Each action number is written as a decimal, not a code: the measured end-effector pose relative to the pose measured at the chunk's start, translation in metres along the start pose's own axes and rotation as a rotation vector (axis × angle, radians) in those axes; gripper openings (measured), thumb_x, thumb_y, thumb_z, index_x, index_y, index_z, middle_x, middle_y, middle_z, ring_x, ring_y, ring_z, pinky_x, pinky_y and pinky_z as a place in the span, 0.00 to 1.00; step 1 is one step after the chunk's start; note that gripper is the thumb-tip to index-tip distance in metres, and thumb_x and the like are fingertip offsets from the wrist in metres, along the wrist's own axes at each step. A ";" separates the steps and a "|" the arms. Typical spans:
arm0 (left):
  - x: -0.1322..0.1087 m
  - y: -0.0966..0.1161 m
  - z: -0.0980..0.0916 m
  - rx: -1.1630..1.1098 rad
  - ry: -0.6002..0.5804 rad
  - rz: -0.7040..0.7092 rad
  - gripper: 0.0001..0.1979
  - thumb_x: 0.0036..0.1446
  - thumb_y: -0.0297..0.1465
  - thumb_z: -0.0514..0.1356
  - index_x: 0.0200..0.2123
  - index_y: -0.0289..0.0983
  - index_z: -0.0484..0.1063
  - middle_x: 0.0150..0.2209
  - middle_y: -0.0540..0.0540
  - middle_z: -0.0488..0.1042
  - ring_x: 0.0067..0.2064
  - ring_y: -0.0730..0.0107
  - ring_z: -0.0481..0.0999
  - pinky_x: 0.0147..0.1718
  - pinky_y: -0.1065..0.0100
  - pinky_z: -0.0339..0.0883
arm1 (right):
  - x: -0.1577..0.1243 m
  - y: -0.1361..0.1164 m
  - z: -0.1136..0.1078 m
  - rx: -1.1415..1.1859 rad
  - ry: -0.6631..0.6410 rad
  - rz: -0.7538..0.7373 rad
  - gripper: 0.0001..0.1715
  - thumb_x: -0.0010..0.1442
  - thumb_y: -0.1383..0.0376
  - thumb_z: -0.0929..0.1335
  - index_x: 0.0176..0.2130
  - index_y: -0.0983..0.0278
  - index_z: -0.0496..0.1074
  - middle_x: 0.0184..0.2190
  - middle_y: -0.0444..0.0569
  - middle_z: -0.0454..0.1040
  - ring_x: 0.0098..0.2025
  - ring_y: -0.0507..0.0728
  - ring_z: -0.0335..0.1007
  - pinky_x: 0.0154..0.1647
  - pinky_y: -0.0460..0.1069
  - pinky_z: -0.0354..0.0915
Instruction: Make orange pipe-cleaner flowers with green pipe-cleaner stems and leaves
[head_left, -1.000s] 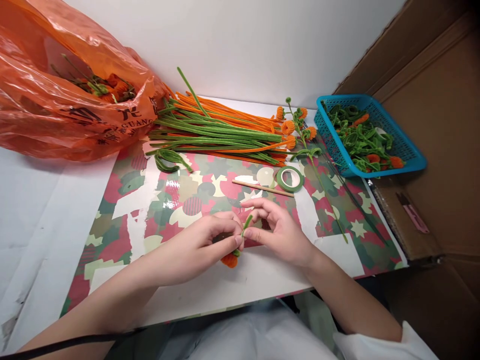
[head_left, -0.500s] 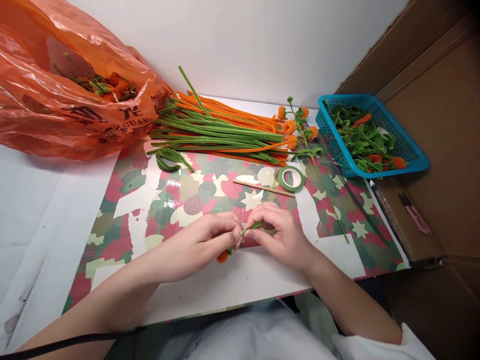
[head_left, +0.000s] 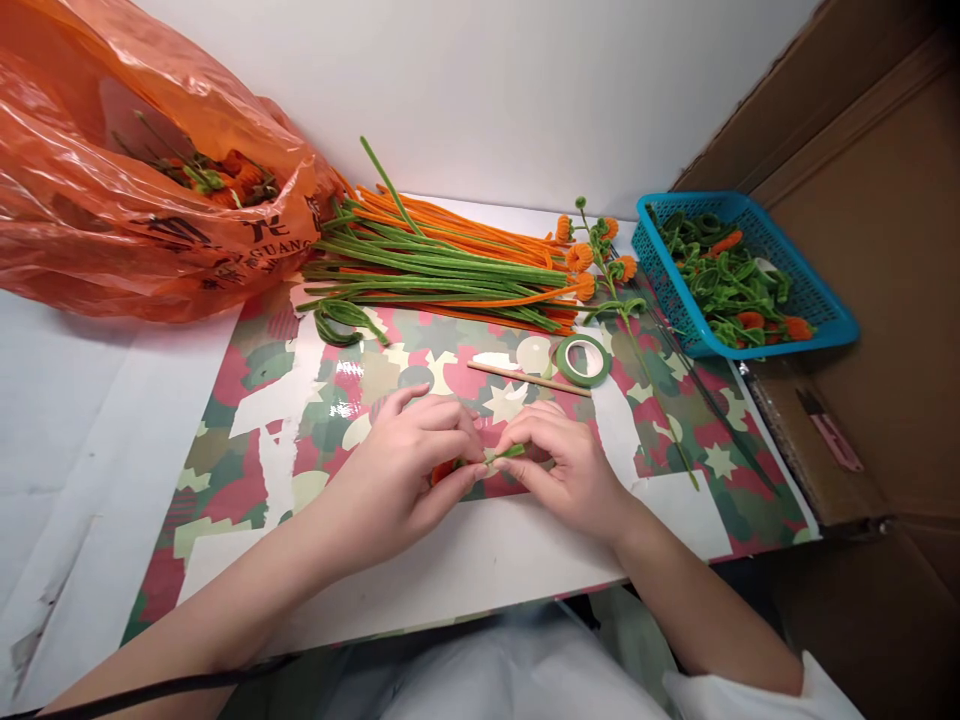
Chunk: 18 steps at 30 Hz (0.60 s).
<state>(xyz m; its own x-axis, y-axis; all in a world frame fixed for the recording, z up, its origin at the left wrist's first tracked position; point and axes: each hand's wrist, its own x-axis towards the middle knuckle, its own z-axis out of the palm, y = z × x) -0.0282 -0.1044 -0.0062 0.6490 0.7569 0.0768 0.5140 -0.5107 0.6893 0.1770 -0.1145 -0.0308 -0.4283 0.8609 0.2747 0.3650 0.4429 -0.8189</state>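
Patterned tabletop [head_left: 405,365], green stem [head_left: 511,451] (fuzzy) between fingers [head_left: 534,430].

A place for making crafts is shown here, but whether it is found in a home or a workshop cannot be told. Orange and green fuzzy wires [head_left: 457,255] are laid in piles at 12 o'clock on a table [head_left: 232,495] with a patterned top. A fuzzy flower [head_left: 580,257] is seen between 1 and 2 o'clock, and a roll of green tape [head_left: 561,360] is seen at 3. More fuzzy bits are kept in a blue basket [head_left: 664,290] at 2 o'clock and in an orange bag [head_left: 90,230] at 10. Past the basket, the side is filled by brown cardboard [head_left: 862,180].
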 end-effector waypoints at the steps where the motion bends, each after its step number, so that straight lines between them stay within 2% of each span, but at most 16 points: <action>1: 0.000 0.000 -0.002 -0.055 -0.037 -0.020 0.11 0.63 0.28 0.54 0.29 0.39 0.73 0.32 0.50 0.73 0.38 0.67 0.71 0.53 0.56 0.54 | 0.000 0.000 -0.001 -0.001 -0.006 -0.023 0.05 0.63 0.68 0.68 0.33 0.61 0.70 0.29 0.45 0.76 0.35 0.55 0.70 0.41 0.53 0.63; 6: -0.001 -0.001 -0.007 -0.374 -0.193 -0.158 0.14 0.65 0.32 0.54 0.27 0.38 0.72 0.32 0.49 0.72 0.36 0.69 0.71 0.40 0.66 0.63 | -0.001 0.000 -0.003 0.061 -0.022 -0.049 0.03 0.62 0.67 0.70 0.34 0.61 0.72 0.29 0.44 0.76 0.35 0.55 0.70 0.43 0.53 0.63; 10: -0.002 0.000 -0.007 -0.599 -0.278 -0.295 0.13 0.64 0.35 0.55 0.29 0.37 0.71 0.32 0.50 0.69 0.32 0.71 0.70 0.31 0.70 0.65 | -0.001 -0.001 -0.004 0.152 -0.055 -0.001 0.03 0.60 0.68 0.71 0.37 0.60 0.75 0.29 0.44 0.77 0.36 0.54 0.70 0.42 0.52 0.65; 14: -0.001 0.000 -0.007 -0.710 -0.329 -0.361 0.13 0.64 0.36 0.56 0.28 0.36 0.70 0.32 0.50 0.67 0.29 0.74 0.69 0.29 0.71 0.67 | 0.000 -0.001 -0.005 0.187 -0.111 -0.014 0.03 0.60 0.68 0.71 0.36 0.60 0.75 0.30 0.44 0.79 0.35 0.54 0.70 0.43 0.52 0.65; 18: 0.001 -0.001 -0.008 -0.726 -0.374 -0.377 0.12 0.63 0.35 0.56 0.29 0.36 0.70 0.33 0.51 0.67 0.29 0.75 0.71 0.31 0.71 0.68 | 0.000 -0.002 -0.006 0.127 -0.145 -0.049 0.04 0.61 0.69 0.70 0.34 0.61 0.74 0.28 0.43 0.78 0.35 0.54 0.70 0.45 0.54 0.63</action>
<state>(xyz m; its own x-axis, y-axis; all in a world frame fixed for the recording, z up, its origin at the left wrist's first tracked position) -0.0327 -0.0997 -0.0011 0.7144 0.5749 -0.3990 0.3315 0.2241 0.9164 0.1815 -0.1136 -0.0262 -0.5610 0.7898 0.2479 0.2371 0.4402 -0.8660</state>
